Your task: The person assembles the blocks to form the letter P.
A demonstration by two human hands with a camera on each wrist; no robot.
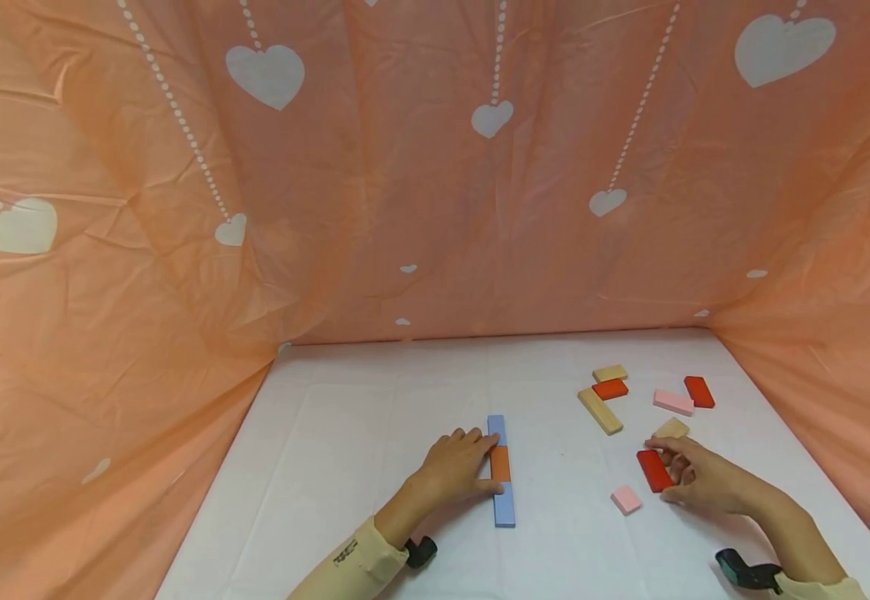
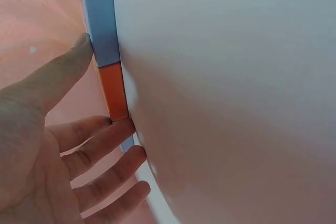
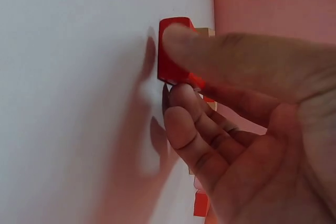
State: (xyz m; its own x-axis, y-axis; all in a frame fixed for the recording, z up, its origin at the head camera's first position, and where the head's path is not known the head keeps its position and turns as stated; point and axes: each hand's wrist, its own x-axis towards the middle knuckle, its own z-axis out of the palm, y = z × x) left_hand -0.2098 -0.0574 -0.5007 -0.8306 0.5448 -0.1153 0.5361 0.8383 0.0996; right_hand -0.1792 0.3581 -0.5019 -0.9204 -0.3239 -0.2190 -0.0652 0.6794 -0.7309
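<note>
A straight row of flat wooden blocks lies in the middle of the white table. It has a near blue block, an orange block and a far blue block. My left hand rests along the row's left side, fingers spread. Its thumb touches the near blue block, with the index fingertip by the far one. On the right, my right hand pinches a red block lengthwise. In the right wrist view the thumb covers part of the red block's end face.
Left of the red block is a small pink block. Beyond it lie a wooden block, a long pink block and another red block. A long wooden block, an orange-red block and a short wooden block cluster farther left.
</note>
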